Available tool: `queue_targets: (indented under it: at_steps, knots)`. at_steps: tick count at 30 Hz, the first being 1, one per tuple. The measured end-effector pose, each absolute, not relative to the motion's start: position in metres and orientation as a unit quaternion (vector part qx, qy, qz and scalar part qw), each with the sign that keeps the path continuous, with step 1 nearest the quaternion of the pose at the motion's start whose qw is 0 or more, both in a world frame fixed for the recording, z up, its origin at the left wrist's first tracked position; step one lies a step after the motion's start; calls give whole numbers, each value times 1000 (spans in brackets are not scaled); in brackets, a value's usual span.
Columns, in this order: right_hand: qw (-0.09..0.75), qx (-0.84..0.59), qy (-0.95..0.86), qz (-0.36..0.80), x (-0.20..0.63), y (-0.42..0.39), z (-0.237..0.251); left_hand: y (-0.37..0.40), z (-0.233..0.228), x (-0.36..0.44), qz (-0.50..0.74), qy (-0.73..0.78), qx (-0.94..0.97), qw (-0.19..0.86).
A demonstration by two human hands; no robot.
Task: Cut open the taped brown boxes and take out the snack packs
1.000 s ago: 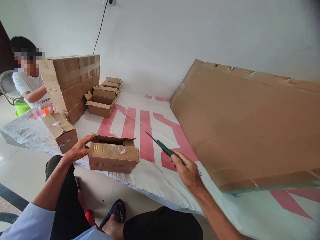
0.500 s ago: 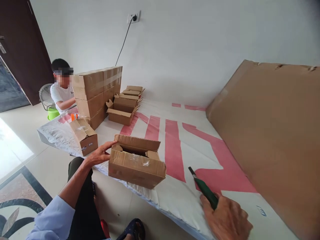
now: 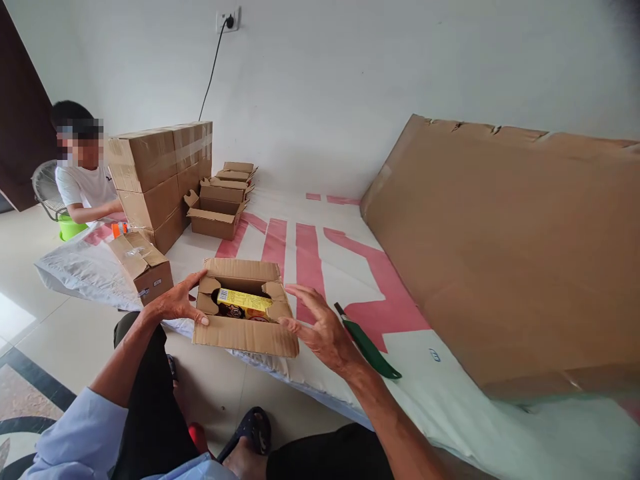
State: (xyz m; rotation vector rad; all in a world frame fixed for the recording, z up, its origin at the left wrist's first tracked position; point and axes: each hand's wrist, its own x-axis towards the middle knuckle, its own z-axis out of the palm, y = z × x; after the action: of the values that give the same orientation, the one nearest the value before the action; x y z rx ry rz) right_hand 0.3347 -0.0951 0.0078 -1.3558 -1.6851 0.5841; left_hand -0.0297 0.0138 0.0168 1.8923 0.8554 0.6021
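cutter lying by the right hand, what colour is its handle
Green, with a dark blade tip; the cutter shows in the head view.

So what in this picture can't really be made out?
- Head view: the rest of the open box's inside, hidden by its flaps around the yellow packet.
- The packet's print, too small.
- The knife's blade end, partly behind the right hand.
- The big cardboard sheet, cut off at the right edge.
- The seated person's hands, behind the stacked boxes.

White wall (image 3: 350,80) catching soft daylight, cord hanging from socket (image 3: 227,20), pale tiled floor (image 3: 30,320) gleaming, possibly a dark door (image 3: 15,133) showing left.
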Motion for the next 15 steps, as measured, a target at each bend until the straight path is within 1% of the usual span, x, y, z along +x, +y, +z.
queue_targets:
  at_steps: [4,7,9,15]
  knots:
    - [351,-532,-721,270,335,-90,4,14,19,-29,238,361,789,437]
    - [295,-547,-735,272,337,-87,-1,15,22,-28,213,361,808,414]
    - [286,-553,-737,261,336,-86,-5,16,23,-28,199,362,819,398]
    - [308,-562,-738,212,330,-82,-16,22,26,-25,185,365,837,363]
